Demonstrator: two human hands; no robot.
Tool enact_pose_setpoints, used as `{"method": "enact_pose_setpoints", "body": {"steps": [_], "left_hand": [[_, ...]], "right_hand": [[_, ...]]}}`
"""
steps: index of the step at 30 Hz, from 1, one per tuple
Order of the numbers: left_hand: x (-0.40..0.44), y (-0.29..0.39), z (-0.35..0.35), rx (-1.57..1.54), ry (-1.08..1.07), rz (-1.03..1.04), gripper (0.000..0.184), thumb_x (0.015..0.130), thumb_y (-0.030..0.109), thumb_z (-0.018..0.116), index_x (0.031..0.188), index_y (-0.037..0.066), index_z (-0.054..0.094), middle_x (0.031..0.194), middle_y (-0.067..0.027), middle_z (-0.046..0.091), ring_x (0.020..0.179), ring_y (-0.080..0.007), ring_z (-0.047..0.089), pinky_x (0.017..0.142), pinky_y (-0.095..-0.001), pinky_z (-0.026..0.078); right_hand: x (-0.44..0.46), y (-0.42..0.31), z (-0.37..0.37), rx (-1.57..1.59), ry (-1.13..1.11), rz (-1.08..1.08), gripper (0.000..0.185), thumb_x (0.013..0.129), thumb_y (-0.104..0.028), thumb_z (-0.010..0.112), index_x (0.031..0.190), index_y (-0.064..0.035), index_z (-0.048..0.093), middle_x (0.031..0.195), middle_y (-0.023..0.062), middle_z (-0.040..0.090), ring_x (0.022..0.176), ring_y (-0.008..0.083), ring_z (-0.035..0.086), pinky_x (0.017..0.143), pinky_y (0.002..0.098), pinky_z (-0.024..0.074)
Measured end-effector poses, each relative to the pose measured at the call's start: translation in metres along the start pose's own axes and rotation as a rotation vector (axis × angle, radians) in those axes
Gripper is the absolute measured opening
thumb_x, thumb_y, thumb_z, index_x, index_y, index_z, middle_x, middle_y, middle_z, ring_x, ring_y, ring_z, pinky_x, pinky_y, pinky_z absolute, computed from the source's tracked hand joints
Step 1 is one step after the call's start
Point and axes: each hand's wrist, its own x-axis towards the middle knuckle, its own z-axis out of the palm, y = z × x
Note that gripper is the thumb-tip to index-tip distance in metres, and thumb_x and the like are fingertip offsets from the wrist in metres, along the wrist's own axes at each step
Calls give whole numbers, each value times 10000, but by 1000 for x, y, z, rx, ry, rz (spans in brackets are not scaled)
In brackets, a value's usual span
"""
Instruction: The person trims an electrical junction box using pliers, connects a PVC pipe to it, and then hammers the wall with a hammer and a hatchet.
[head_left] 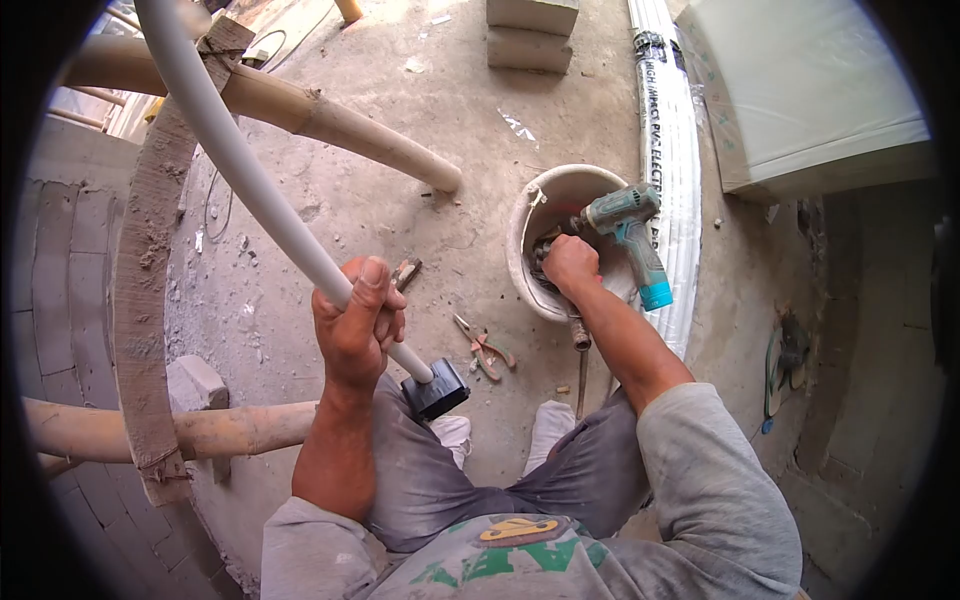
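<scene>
Editor: What does your camera show, and how far has the work got?

Operator: On a bare, dusty floor, a worker seen from my remote post grips a white pipe in the left hand, its lower end meeting a black box. I judge the work part done: pipe and box are together, though I cannot tell whether the two are firmly fixed. What is left, I cannot read from this view

Editor: Where is the pipe relative to the fingers?

Operator: It runs straight through them. The left fingers are clamped round it a short way above the box, and the rest of the pipe rises past the hand toward the upper left of my picture

Editor: And the right hand?

Operator: Down in the mouth of a white bucket, just beside a teal drill, and well apart from the pipe. I cannot tell whether those fingers are closed on anything; the hand hides their tips. Pliers lie on the floor, untouched, between box and bucket
</scene>
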Motion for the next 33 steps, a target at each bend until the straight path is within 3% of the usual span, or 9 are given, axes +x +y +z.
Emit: {"method": "enact_pose_setpoints", "body": {"steps": [3,9,10,14,17,18,20,23,33], "left_hand": [[0,-1,1,8,-32,25,409,1015,297,520,701,35,542,494,29,353,368,-44,306,358,-219,323],[1,-3,-2,6,-85,56,408,1023,297,501,705,44,524,506,30,331,374,-39,277,358,-223,323],[1,-4,-3,5,-87,68,409,1024,297,498,703,45,522,505,30,329,374,-39,275,358,-223,322],[2,-2,-3,-11,-64,64,411,1016,294,515,696,35,526,513,17,361,372,-42,294,360,-222,328],[2,-4,-4,-79,-59,56,412,996,288,561,693,8,551,540,-16,448,370,-46,351,360,-221,346],[2,-5,-6,-95,-69,59,412,995,287,561,694,6,551,553,-22,458,370,-47,351,360,-221,347],[2,-6,-8,-101,-70,66,412,996,286,559,696,4,550,569,-28,469,370,-48,350,360,-221,348],[2,-5,-7,-100,-54,75,411,998,284,553,698,3,550,575,-29,473,371,-50,348,361,-222,350],[5,-5,-5,-38,-91,67,410,1037,287,462,708,49,517,506,27,343,368,-53,275,371,-229,341]], "right_hand": [[1,7,-8,108,103,17,248,804,-182,582,885,-4,736,953,202,719,948,325,703,832,398,556],[24,45,-31,687,168,-637,227,782,-187,572,788,8,688,758,171,679,676,238,658,625,378,524],[16,46,-51,1303,-345,-207,217,818,-210,566,823,-16,664,672,95,610,559,164,553,486,296,445],[-6,48,-91,1802,-584,-245,168,871,-187,585,883,-26,633,626,15,526,465,81,404,384,227,279],[14,44,-65,1503,-572,-155,191,896,-192,562,892,-17,639,631,34,534,496,87,461,390,215,308],[19,38,-55,1143,-533,-147,245,896,-225,560,890,-1,660,674,57,583,577,137,542,453,257,410],[22,23,-24,157,-268,-601,258,824,-177,562,958,-29,725,942,160,725,891,311,696,789,420,546],[2,0,-18,-394,-295,-551,264,825,-159,541,947,-63,756,984,151,728,937,308,708,796,413,570],[17,-7,25,-535,-260,-699,257,869,-155,529,927,-107,775,995,123,735,921,275,716,778,398,578]]}}
